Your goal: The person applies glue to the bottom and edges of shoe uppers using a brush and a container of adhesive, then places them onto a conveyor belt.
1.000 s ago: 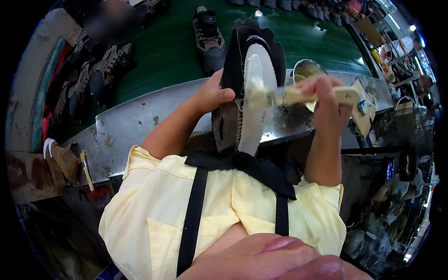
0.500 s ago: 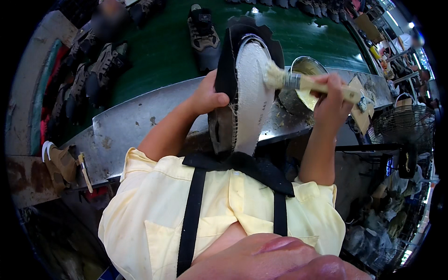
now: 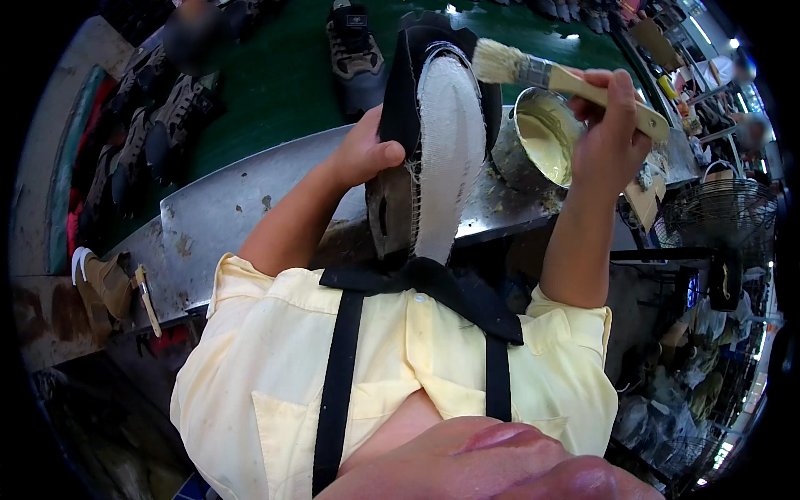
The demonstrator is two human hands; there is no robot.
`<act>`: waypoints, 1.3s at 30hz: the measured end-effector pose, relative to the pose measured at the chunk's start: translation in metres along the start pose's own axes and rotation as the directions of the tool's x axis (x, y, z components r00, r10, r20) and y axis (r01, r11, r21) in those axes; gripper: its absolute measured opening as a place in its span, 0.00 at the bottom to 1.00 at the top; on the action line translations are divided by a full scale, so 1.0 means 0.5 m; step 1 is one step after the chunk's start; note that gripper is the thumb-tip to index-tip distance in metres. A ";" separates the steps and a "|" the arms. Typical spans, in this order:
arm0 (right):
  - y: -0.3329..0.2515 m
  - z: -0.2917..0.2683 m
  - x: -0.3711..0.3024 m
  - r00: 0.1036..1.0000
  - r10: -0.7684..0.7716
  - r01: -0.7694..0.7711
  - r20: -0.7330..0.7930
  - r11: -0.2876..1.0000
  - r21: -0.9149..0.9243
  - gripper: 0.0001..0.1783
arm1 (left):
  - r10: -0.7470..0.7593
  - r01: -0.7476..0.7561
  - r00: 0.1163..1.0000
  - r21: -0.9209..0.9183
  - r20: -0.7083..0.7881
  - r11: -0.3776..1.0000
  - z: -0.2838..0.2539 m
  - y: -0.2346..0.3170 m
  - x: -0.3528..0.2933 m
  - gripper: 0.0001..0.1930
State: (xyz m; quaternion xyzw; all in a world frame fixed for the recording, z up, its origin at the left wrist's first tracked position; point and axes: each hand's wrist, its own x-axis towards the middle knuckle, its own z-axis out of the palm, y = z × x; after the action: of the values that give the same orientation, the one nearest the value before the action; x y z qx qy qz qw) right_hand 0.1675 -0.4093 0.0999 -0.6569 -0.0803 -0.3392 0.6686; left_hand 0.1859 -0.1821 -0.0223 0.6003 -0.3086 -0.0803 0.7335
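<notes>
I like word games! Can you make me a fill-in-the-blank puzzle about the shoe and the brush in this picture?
1. The right hand holds a ____ by its wooden handle.
2. The left hand grips a shoe with its white sole turned toward the ____.
3. The can by the shoe stands on a ____ bench.
4. More shoes lie on a ____ belt.

Missing words: brush; person; metal; green

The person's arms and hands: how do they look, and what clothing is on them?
Both forearms are bare, and the left hand and right hand wear no gloves. Short pale yellow shirt sleeves end near the elbows. Black apron straps run over the shirt. No watch or ring is visible.
</notes>
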 end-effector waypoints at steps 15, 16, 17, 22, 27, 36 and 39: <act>0.027 -0.037 -0.038 0.995 -0.094 0.094 -0.015 0.995 0.028 0.15 | -0.063 0.062 0.998 0.024 0.025 0.998 0.013 0.002 0.010 0.49; 0.036 -0.044 -0.038 0.995 -0.102 0.103 0.019 0.992 -0.078 0.15 | -0.057 0.056 0.998 0.036 0.026 0.998 0.013 0.005 0.011 0.49; 0.045 -0.052 -0.039 0.993 -0.105 0.114 0.054 0.976 -0.183 0.14 | -0.052 0.050 0.998 0.048 0.027 0.998 0.014 0.007 0.011 0.49; 0.029 -0.125 -0.104 0.992 0.058 -0.033 0.108 0.975 -0.219 0.12 | -0.042 0.043 0.998 0.011 -0.055 0.999 0.017 0.005 0.006 0.48; 0.038 -0.121 -0.072 0.946 -0.240 0.284 0.216 0.937 -0.203 0.09 | -0.060 0.060 0.998 0.064 0.006 0.996 0.017 0.003 0.021 0.48; 0.052 -0.065 0.034 0.828 -0.507 0.544 0.241 0.831 -0.120 0.08 | -0.065 0.067 0.988 -0.010 0.138 0.998 0.031 0.003 0.052 0.45; 0.052 -0.061 0.033 0.851 -0.483 0.482 0.207 0.874 0.058 0.07 | -0.053 0.066 0.983 -0.064 0.176 0.996 0.034 -0.002 0.067 0.44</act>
State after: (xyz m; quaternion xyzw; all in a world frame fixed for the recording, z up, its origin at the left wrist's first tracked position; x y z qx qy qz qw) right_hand 0.1842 -0.4458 0.0840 -0.6472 -0.3150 -0.4228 0.5506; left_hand 0.2037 -0.2127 -0.0097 0.5740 -0.3504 -0.1651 0.7215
